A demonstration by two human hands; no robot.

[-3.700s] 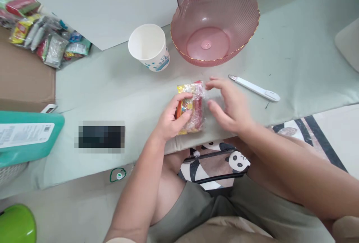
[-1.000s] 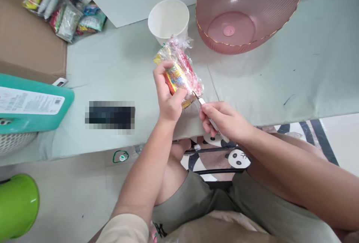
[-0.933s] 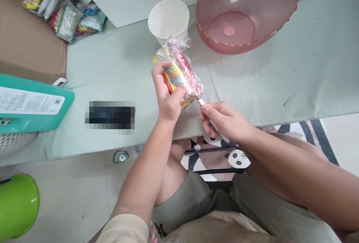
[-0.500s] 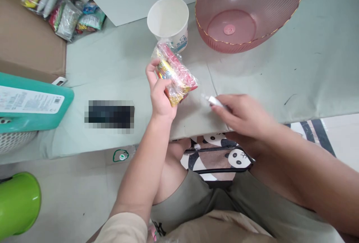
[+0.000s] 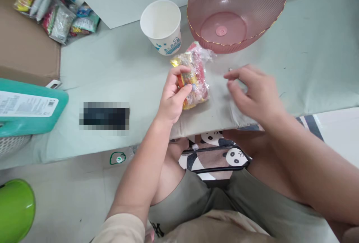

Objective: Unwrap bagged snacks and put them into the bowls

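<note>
My left hand [image 5: 174, 95] is closed on a clear plastic packet [image 5: 195, 82] with red and yellow wrapped pieces inside. Its thumb lies across the front of the packet, tilted above the table edge. To the right, my right hand [image 5: 254, 91] is slightly blurred, its thumb and index finger apart. A small bit of something shows beyond the index fingertip; most of it is hidden by the hand. Just behind the packet stands a white paper cup [image 5: 161, 26] with blue print. A pink ribbed bowl [image 5: 224, 44] with a gold rim sits to its right.
A dark pixelated rectangle [image 5: 106, 118] lies on the cloth-covered table [image 5: 134, 85]. At left are a teal container [image 5: 57, 104], a cardboard box [image 5: 30, 55] and several snack packets [image 5: 61, 22]. A green bin [image 5: 17, 209] stands on the floor.
The packet in my left hand has turned more upright and shifted right, away from the cup. My right hand has moved up and right; the white tool it held no longer shows between its fingers.
</note>
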